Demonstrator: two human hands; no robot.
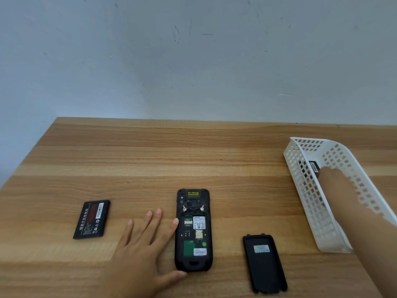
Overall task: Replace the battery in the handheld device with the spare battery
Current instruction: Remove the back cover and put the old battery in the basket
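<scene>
Handheld device [194,231] lies face down near the tabletop's [193,151] front edge, battery bay open and bare. Left hand [141,252] rests flat beside it, fingers spread, index and thumb touching its side. Right hand [337,186] reaches into the white basket [318,211] at the right edge, touching the spare battery [313,166]; its grip I cannot tell. Old battery [92,219] lies toward the left, back cover [264,263] toward the right.

the upper half of the frame is filled by a pale grey-blue wall [193,57], marked with faint dark scuffs. the lower half is taken up by a light wooden table [150,151] with streaked grain.
</scene>
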